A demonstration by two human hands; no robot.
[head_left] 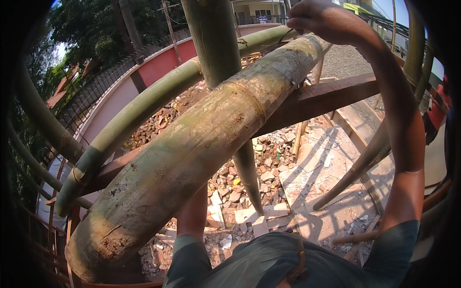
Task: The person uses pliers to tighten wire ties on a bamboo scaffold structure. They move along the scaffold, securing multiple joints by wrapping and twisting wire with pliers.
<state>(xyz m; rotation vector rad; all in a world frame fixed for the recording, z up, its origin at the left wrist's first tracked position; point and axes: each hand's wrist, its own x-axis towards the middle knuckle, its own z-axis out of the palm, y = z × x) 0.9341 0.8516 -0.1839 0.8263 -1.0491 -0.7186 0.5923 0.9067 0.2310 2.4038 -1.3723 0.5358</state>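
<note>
The right hand (322, 20) sits at the top of the frame, right of centre, its fingers curled down onto the far end of the thick bamboo pole (201, 144), which runs from the lower left of the frame up to the upper right. What the fingers have hold of there, whether a thin wire, a tie or only the pole itself, is too small to tell. The left hand is hidden: only the left forearm (192, 211) shows at lower centre, passing up behind the thick pole, so whether that hand is open or closed cannot be told.

A thinner bamboo pole (139, 110) lies beside the thick one, and an upright pole (216, 43) crosses between them at upper centre. A wooden beam (326, 96) runs under the joint toward the right.

Far below, in the middle of the frame, lies brick rubble (240, 187) beside a concrete slab (317, 168).

The likely danger is the height. The thick pole looks round and dusty, so a grip could slide. If the joint under the right hand is loose, the pole may roll or shift and pull the person off balance. Anything dropped would fall onto the rubble.
</note>
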